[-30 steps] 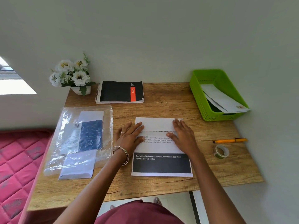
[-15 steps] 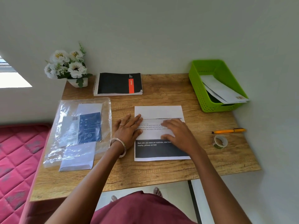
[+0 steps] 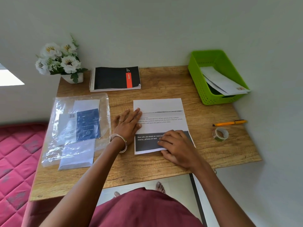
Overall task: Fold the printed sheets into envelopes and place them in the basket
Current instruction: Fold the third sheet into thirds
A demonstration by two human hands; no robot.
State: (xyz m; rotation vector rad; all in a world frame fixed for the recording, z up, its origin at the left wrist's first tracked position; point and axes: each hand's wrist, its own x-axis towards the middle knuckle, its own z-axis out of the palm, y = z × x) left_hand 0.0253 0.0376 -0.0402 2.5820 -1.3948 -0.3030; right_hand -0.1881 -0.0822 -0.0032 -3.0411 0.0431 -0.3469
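Note:
A printed sheet (image 3: 161,124) lies on the wooden table (image 3: 147,166), its top strip folded down over the text and a dark band along its near end. My left hand (image 3: 127,124) lies flat with spread fingers on the sheet's left edge. My right hand (image 3: 177,147) rests on the near right corner, fingers curled at the bottom edge, which lifts slightly; thumb below the paper. The green basket (image 3: 199,79) stands at the far right and holds white envelopes (image 3: 224,82).
A clear plastic pack of envelopes (image 3: 77,126) lies at the left. A black notebook (image 3: 114,78) and a pot of white flowers (image 3: 62,61) stand at the back. An orange pen (image 3: 229,123) and a tape roll (image 3: 220,134) lie right of the sheet.
My right hand has slid from the fold line down to the sheet's near right corner. My left hand stays on the left edge. The camera view has shifted.

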